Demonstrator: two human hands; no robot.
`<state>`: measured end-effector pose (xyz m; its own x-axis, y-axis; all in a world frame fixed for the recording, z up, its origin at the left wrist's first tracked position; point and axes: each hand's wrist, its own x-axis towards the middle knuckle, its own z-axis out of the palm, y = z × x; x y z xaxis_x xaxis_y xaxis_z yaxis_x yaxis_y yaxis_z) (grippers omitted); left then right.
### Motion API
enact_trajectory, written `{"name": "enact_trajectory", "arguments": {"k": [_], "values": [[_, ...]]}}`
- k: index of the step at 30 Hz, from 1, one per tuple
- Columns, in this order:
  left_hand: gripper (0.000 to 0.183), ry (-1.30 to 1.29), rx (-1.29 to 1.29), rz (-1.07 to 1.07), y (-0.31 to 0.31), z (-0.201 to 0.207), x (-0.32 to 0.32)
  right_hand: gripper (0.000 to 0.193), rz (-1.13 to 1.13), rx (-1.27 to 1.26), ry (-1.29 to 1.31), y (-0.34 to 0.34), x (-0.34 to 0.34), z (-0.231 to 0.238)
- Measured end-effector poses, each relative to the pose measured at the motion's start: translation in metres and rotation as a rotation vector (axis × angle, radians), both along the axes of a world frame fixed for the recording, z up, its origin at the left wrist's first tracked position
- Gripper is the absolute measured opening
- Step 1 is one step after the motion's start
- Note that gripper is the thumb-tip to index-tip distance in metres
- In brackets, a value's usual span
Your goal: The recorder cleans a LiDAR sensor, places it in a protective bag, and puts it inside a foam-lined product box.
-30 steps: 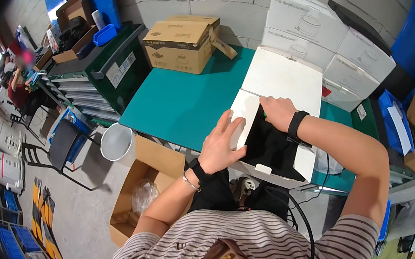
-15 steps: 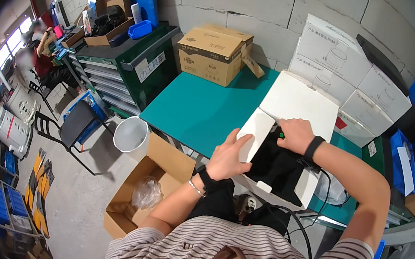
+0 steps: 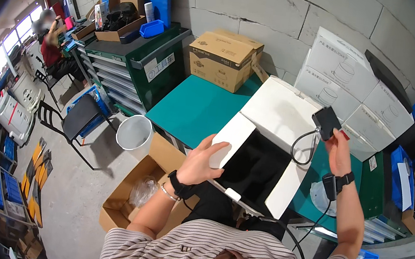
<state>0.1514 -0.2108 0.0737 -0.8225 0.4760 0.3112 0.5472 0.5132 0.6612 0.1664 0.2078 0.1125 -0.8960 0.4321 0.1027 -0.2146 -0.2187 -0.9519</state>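
Note:
A white cardboard box (image 3: 286,106) stands with its lid up at the near edge of the green table, lined inside with black material (image 3: 258,162). My left hand (image 3: 197,164) grips its left side flap, thumb and fingers at the edge. Raised above the right side of the box, my right hand (image 3: 339,156) is closed on a small flat black device (image 3: 327,122). A dark cable (image 3: 294,143) loops from the device down toward the box.
White printed boxes (image 3: 337,62) are stacked at the back right of the green table (image 3: 184,108); a brown carton (image 3: 222,60) stands at its back left. Left of me are an open carton (image 3: 123,194) with clear plastic, a white bin (image 3: 135,133) and a black chair (image 3: 83,118). Someone sits far left.
My right hand has come up out of the white box and moved right, now holding the black device with its cable. My left hand stays on the flap.

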Motion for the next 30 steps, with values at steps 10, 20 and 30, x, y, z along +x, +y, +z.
{"name": "enact_trajectory", "arguments": {"k": [10, 20, 30], "values": [[0.064, 0.098, 0.03, 0.174, -0.061, 0.006, 0.0, 0.022, 0.364, -0.344, 0.019, -0.085, -0.047, 0.013], [0.063, 0.13, 0.056, 0.467, -0.116, -0.022, -0.086, 0.019, 0.697, 0.023, 0.213, -0.198, -0.082, 0.049], [0.063, 0.393, 0.138, 0.474, -0.12, -0.046, -0.209, 0.021, 0.173, -0.249, 0.041, -0.092, 0.015, 0.0]]}}
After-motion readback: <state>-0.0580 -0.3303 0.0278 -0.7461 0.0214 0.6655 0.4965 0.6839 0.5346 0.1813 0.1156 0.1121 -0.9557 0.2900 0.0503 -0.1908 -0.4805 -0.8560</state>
